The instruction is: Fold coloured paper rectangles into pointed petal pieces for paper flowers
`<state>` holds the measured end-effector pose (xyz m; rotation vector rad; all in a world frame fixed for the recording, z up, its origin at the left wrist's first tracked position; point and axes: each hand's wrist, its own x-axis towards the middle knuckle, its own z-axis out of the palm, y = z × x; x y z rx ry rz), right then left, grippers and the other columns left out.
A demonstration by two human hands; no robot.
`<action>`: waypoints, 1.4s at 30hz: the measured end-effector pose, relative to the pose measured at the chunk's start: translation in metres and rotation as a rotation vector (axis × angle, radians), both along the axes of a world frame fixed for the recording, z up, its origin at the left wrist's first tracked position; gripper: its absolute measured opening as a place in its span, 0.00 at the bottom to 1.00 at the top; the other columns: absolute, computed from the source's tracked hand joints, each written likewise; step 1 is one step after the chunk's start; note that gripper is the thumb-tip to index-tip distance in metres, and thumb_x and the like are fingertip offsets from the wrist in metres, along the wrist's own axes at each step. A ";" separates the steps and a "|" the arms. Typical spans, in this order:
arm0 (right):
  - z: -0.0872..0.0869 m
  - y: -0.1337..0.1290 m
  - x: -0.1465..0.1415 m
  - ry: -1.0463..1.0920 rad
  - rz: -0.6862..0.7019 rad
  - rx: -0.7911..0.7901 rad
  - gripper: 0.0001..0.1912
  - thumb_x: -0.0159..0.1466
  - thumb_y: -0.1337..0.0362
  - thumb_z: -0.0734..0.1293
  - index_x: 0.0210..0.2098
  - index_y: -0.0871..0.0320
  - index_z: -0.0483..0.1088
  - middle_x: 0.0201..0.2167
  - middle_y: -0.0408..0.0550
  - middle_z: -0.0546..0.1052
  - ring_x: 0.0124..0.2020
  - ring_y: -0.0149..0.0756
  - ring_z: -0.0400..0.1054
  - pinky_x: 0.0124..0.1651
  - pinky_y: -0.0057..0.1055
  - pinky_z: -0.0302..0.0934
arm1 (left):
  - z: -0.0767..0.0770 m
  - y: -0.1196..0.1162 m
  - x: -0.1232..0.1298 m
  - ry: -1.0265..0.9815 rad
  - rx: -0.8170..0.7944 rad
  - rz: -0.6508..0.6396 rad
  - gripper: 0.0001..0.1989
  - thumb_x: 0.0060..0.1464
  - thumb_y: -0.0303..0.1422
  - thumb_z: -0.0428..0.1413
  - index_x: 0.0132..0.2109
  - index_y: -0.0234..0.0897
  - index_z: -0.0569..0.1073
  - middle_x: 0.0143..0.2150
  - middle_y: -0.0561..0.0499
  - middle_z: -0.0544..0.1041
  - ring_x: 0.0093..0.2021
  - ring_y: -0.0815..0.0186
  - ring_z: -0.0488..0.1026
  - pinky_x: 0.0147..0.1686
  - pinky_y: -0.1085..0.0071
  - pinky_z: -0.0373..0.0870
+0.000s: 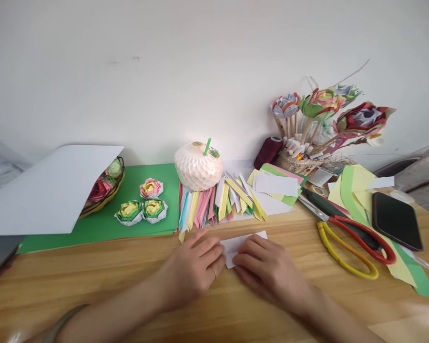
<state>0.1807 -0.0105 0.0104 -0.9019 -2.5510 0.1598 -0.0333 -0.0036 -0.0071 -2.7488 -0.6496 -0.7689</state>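
Observation:
A small white paper rectangle [231, 245] lies on the wooden table, with a faint crease across it. At its left end, my left hand [196, 267] rests with fingers curled and the fingertips against the paper; a ring is on one finger. My right hand [268, 267] covers the paper's right part, its fingers bent and pressed together on it, the thumb tucked underneath. Just beyond the hands lies a row of folded paper strips [223, 200] in several colours. A stack of cut paper rectangles [276, 185], white on top, sits to their right.
Red-and-yellow-handled scissors [343, 228] and a black phone [396, 221] lie at right. Paper flowers [321, 102] stand behind them. Three paper lotuses [155, 209] sit on green paper [146, 171]. A white foam-netted ball [198, 166] stands mid-back. A white sheet [50, 190] partly covers a basket [119, 188].

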 end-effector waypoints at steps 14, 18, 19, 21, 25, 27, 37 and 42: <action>0.004 0.004 0.016 0.075 0.000 -0.117 0.06 0.62 0.71 0.60 0.33 0.57 0.68 0.33 0.49 0.73 0.38 0.36 0.67 0.38 0.31 0.63 | 0.003 -0.003 -0.001 0.042 -0.069 -0.099 0.14 0.63 0.24 0.43 0.47 0.30 0.73 0.49 0.46 0.76 0.53 0.61 0.69 0.55 0.58 0.62; 0.005 0.001 0.014 0.082 -0.012 -0.159 0.06 0.63 0.69 0.60 0.32 0.57 0.68 0.34 0.49 0.74 0.38 0.36 0.67 0.38 0.31 0.63 | 0.008 -0.001 0.001 0.021 -0.095 -0.111 0.15 0.64 0.23 0.42 0.45 0.30 0.74 0.46 0.47 0.78 0.46 0.64 0.73 0.46 0.67 0.70; 0.005 0.000 0.013 0.083 -0.024 -0.170 0.07 0.63 0.69 0.60 0.32 0.57 0.68 0.33 0.49 0.73 0.38 0.36 0.67 0.38 0.31 0.63 | 0.009 -0.001 0.001 0.017 -0.099 -0.109 0.16 0.64 0.23 0.42 0.44 0.30 0.75 0.45 0.47 0.78 0.45 0.64 0.74 0.43 0.68 0.72; 0.003 0.001 0.012 0.095 -0.060 -0.191 0.08 0.64 0.69 0.60 0.30 0.57 0.68 0.32 0.48 0.73 0.36 0.36 0.66 0.37 0.32 0.63 | 0.010 -0.001 0.001 0.013 -0.102 -0.106 0.16 0.65 0.24 0.42 0.44 0.30 0.75 0.44 0.47 0.79 0.45 0.63 0.75 0.40 0.70 0.73; -0.002 0.002 0.009 0.179 -0.144 -0.230 0.08 0.64 0.69 0.60 0.29 0.57 0.66 0.32 0.49 0.71 0.35 0.36 0.65 0.37 0.33 0.63 | 0.009 -0.003 0.000 0.009 -0.100 -0.117 0.20 0.65 0.24 0.38 0.44 0.30 0.75 0.45 0.48 0.79 0.45 0.62 0.75 0.37 0.70 0.74; -0.004 0.002 0.008 0.215 -0.166 -0.238 0.07 0.64 0.69 0.60 0.29 0.57 0.65 0.34 0.50 0.70 0.37 0.36 0.65 0.38 0.33 0.64 | 0.007 -0.004 0.000 0.019 -0.100 -0.115 0.20 0.65 0.23 0.37 0.45 0.30 0.74 0.45 0.47 0.78 0.45 0.61 0.75 0.38 0.69 0.74; -0.009 0.005 0.005 0.201 -0.197 -0.183 0.06 0.63 0.70 0.61 0.29 0.57 0.65 0.33 0.49 0.69 0.36 0.36 0.65 0.36 0.32 0.64 | 0.006 -0.006 0.006 0.044 -0.169 -0.089 0.17 0.65 0.24 0.38 0.49 0.24 0.70 0.42 0.43 0.75 0.45 0.60 0.72 0.41 0.69 0.72; -0.009 0.006 0.003 0.180 -0.204 -0.195 0.07 0.63 0.70 0.62 0.28 0.57 0.63 0.32 0.48 0.69 0.35 0.37 0.64 0.36 0.33 0.63 | -0.004 -0.013 0.013 0.093 -0.327 0.016 0.14 0.66 0.25 0.39 0.50 0.27 0.67 0.43 0.43 0.72 0.43 0.61 0.70 0.38 0.69 0.72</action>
